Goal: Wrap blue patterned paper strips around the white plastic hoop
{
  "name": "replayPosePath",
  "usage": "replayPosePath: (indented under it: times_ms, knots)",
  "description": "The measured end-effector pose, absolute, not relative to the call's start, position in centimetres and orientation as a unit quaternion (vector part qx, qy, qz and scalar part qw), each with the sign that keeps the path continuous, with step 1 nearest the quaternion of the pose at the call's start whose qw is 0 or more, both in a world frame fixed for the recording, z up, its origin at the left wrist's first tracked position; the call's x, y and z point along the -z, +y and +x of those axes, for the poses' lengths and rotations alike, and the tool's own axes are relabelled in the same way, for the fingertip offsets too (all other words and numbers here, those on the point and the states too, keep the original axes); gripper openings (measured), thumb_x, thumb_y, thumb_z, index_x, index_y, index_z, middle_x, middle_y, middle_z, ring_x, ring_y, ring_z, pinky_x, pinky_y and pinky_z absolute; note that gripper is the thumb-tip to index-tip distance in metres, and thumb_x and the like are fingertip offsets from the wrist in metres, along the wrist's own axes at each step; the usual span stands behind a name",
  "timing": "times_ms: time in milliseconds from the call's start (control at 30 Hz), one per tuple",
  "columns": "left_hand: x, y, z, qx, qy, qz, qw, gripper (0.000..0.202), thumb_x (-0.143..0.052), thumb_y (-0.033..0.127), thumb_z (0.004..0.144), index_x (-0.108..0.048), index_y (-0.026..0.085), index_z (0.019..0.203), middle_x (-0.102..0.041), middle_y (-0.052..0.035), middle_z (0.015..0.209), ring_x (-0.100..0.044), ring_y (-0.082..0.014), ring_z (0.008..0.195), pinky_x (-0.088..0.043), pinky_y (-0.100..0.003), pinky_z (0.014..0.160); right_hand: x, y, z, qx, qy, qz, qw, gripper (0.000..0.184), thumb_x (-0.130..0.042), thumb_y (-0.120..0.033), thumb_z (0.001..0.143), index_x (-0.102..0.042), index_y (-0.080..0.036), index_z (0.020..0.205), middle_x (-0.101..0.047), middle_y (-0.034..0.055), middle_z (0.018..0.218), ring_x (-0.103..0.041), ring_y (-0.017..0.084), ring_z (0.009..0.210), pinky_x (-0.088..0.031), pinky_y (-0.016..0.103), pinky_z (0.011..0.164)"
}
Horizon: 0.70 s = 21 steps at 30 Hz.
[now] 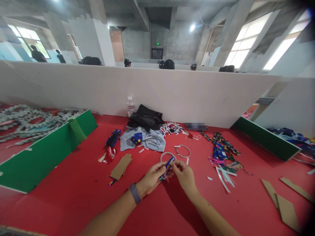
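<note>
Forearms (115,209) cross the bottom edge; at lower centre the left hand (151,179) pinches a patterned strip (169,163), the right hand (185,176) at its upper end, grip unclear. It seems unfinished; similar pieces (219,151) lie untouched, right.

Daylight enters through the right-hand windows (248,34) and the left window (24,32), their panes washed nearly white, while a ceiling lamp (192,27) makes a small starry glare. The concrete ceiling (115,8) looks grey and dim by comparison. The red bench (73,196) is moderately bright, with a soft shadow between the person's forearms (110,211). Wide-angle distortion stretches the sides; blackness eats into the right edge, below a bluish flare. Distant figures (38,54) lack detail, and a pixelated patch (196,126) masks one spot.
</note>
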State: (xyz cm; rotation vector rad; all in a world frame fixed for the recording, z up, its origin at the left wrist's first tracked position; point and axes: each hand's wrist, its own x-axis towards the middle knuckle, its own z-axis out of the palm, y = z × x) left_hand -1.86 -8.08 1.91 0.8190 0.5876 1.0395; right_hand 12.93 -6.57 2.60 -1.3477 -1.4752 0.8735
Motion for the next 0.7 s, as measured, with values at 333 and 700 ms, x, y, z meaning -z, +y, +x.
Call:
replayPosePath:
  times_ms: [333, 700]
  knots:
    - [-2.03, -8.27, -1.89, -0.473, 0.264, 0.384, 0.748, 0.034, -0.061, 0.032, 0.081, -0.062, 0.016, 0.111, -0.064, -0.0132, 0.109, -0.062, -0.0230, 0.096, -0.045, -0.033, 0.083, -2.69, -6.56, 12.97, -0.340, -0.603, -0.552, 0.465, 0.026, -0.055, -0.040, 0.074, -0.065, -0.016, 0.072, -0.065, 0.0032, 0.066, -0.056, 0.016, 0.060, -0.043, 0.025, 0.058]
    - [-1.55, -8.13, -1.86, -0.482, 0.269, 0.402, 0.730, 0.031, -0.060, 0.029, 0.082, -0.063, 0.017, 0.110, -0.065, -0.0119, 0.107, -0.062, -0.0211, 0.091, -0.045, -0.033, 0.082, -2.70, -6.47, 13.04, -0.338, -0.607, -0.554, 0.459, 0.024, -0.055, -0.037, 0.074, -0.065, -0.015, 0.073, -0.065, 0.0042, 0.066, -0.055, 0.016, 0.060, -0.042, 0.025, 0.058]
